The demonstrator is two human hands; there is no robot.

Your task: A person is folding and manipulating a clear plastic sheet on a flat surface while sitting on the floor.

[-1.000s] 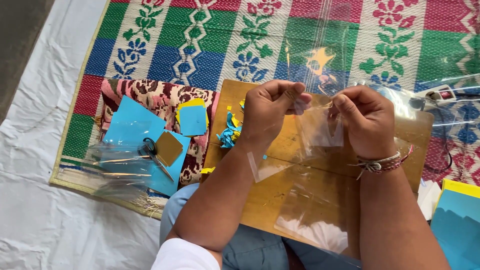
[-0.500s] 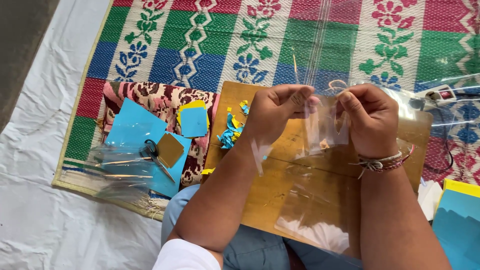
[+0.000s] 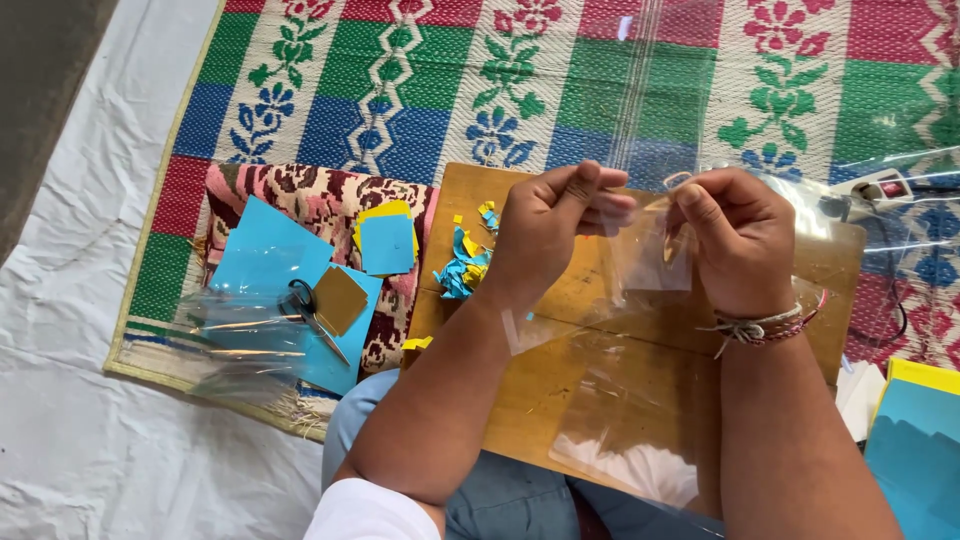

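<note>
1. Both hands raised together over a wooden board (image 3: pixel 560 400) resting on the lap: left hand (image 3: pixel 545 235) and right hand (image 3: pixel 740 245) each pinched shut on the top edge of a small clear plastic sleeve (image 3: pixel 655 260), fingertips almost meeting.

2. Sleeve hanging between the 2 hands, just above the board; appears empty so far, though glare on the film makes that hard to confirm.

3. More clear film (image 3: pixel 640 440) lying loose on the board below the wrists, toward the body; count of sheets not possible to tell.

4. Small heap of blue and yellow paper scraps (image 3: pixel 465 265) just left of the left hand, on the board's corner; points to cutting already done.

5. Farther left, well apart from the hands: cut blue and yellow squares (image 3: pixel 385 240), larger blue sheets (image 3: pixel 265 255), a brown card piece (image 3: pixel 340 298) and scissors (image 3: pixel 315 315) lying unused on a patterned cloth (image 3: pixel 300 200).

6. Fresh blue and yellow paper (image 3: pixel 915 430) stacked beyond the right forearm, apparently uncut.

7. Judged mid-way: paper cut and sorted, sleeve in hand being handled at its mouth, nothing visibly packed yet; cut squares and spare film waiting.

8. Woven floral mat (image 3: pixel 600 80) beyond both hands, white sheet (image 3: pixel 90 420) far left.
</note>
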